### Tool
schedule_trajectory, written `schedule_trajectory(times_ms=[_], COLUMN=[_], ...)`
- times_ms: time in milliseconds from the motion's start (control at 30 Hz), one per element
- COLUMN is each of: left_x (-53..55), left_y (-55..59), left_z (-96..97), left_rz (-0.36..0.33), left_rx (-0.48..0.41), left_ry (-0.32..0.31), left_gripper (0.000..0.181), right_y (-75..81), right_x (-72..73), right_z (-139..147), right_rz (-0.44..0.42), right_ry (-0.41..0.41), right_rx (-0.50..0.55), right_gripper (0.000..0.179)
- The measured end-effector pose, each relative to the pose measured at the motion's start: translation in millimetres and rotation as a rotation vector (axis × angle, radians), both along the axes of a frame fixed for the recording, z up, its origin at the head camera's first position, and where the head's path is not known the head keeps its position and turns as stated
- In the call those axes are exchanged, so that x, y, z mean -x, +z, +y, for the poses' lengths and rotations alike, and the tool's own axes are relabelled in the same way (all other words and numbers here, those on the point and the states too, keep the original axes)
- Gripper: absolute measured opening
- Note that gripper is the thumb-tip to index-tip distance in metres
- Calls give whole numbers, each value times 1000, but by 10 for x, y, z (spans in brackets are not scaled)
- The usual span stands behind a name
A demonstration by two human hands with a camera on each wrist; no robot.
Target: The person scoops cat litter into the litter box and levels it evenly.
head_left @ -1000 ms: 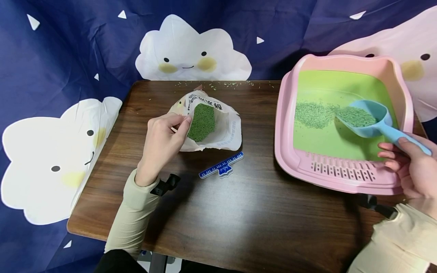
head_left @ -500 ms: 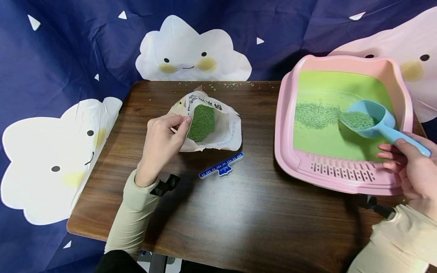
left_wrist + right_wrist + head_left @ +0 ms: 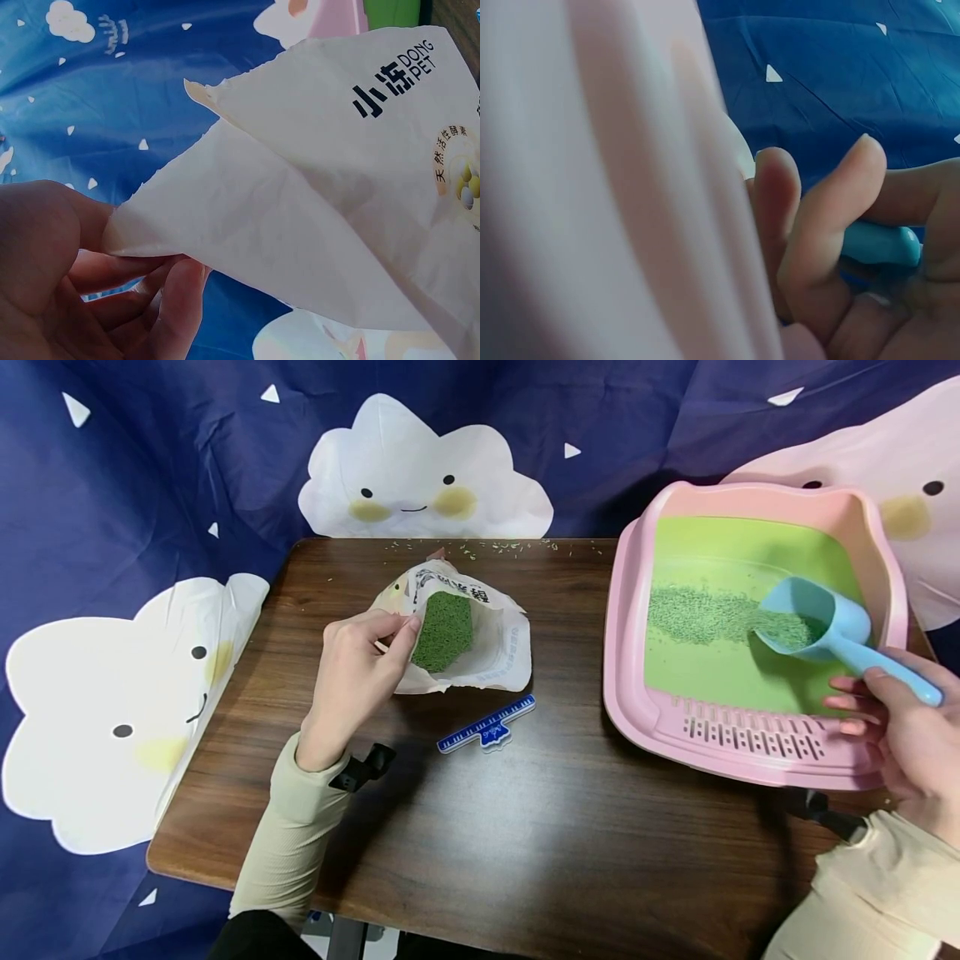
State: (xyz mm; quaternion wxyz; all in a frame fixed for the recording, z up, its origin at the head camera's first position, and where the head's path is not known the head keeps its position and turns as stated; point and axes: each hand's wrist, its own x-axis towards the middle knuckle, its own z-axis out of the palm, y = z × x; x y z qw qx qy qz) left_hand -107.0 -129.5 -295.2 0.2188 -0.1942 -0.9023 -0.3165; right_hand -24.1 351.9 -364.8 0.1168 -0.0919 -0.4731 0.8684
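Observation:
With thumb and fingertips my left hand (image 3: 360, 672) pinches the torn edge of a white paper bag (image 3: 502, 647), opened at the top and filled with green pellets (image 3: 444, 631). In the left wrist view the bag's printed side (image 3: 300, 172) stretches away from the pinch. My right hand (image 3: 911, 727) grips the handle of a light-blue scoop (image 3: 847, 618), thumb on top. The scoop is tilted inside a pink litter box (image 3: 626, 652) with a green floor, and pellets (image 3: 690, 614) lie spread at its lip. In the right wrist view the box's wall (image 3: 615, 187) covers much of the frame.
A blue bag clip (image 3: 487, 725) with a piano-key pattern lies on the brown wooden table (image 3: 480, 852) in front of the bag. Loose pellets (image 3: 510, 547) are scattered along the table's back edge. A dark blue cloth with clouds (image 3: 427, 468) hangs behind.
The scoop has shifted slightly right and tipped further, with fewer pellets in it and the pellet layer on the box floor reaching further right. My left hand and the bag stay put.

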Motion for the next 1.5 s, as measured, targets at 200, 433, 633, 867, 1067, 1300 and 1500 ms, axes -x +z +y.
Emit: schedule_trajectory(times_ms=[200,433,633,867,1067,1300,1500], left_x=[3,13,13,11,10,13,10], left_y=[-1,-6,1,2,0,-3,-6], left_z=[3,6,12,17,17,14,10], left_rz=[-2,5,3,-2,-3,-8,-9], left_rx=[-3,-2,-1,1,7,8,8], left_ry=[-4,-11,-13,-13,-12,-12,-13], left_gripper=[34,37,36,35,36,35,35], right_y=[19,63,70,69,73,107,102], right_x=[-4,-18,-25,-28,-29,-21,5], right_z=[-43,-47,-30,-22,-29,-70,-81], right_rz=[9,-97,-124,-121,-108,-61,19], right_ry=[-11,-89,-92,-87,-80,-79,-69], right_rx=[-30,-201,-258,-254,-241,-196,-175], right_gripper=[29,27,28,27,26,28,27])
